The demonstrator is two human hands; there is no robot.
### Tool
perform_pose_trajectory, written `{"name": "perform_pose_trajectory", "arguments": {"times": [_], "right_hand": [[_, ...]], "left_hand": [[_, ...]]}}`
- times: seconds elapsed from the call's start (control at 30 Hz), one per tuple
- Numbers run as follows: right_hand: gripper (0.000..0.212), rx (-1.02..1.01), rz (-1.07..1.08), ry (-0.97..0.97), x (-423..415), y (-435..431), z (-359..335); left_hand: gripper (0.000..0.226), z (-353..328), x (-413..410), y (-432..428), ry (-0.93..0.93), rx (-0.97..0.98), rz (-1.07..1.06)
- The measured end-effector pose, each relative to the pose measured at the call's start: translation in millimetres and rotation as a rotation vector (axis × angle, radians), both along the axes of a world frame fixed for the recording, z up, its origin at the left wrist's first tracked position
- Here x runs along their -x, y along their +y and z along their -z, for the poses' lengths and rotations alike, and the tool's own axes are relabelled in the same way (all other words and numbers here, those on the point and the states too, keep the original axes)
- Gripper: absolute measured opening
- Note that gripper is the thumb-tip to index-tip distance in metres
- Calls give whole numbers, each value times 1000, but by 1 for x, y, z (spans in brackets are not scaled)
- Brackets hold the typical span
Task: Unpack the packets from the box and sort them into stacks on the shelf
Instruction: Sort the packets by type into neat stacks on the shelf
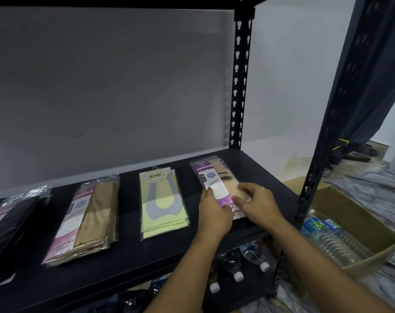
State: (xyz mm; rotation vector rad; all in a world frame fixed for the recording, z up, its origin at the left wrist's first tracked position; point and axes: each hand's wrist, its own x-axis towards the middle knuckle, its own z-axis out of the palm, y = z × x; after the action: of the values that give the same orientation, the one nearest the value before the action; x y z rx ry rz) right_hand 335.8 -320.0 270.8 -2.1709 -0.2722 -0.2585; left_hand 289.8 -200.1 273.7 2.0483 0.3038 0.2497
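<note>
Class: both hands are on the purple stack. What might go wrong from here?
1. The purple stack, held by the left hand and right hand, lies near the front edge of the shelf; a nudge might slide glossy packets off.
2. The tan stack is splayed; adding more might topple it.

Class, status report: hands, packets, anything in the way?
Left hand and right hand hold purple packet on shelf. Green stack beside, apart. Nothing blocking.
</note>
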Motion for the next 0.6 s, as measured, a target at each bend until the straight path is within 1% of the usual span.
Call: {"name": "perform_pose_trajectory", "arguments": {"times": [0.17,0.6], "right_hand": [[52,20,-37,7,-3,17,0],[47,90,-53,-33,-3,19,7]], "left_hand": [[53,4,-2,10,-37,19,-63],[60,8,-8,14,-25,-14,-6]]}}
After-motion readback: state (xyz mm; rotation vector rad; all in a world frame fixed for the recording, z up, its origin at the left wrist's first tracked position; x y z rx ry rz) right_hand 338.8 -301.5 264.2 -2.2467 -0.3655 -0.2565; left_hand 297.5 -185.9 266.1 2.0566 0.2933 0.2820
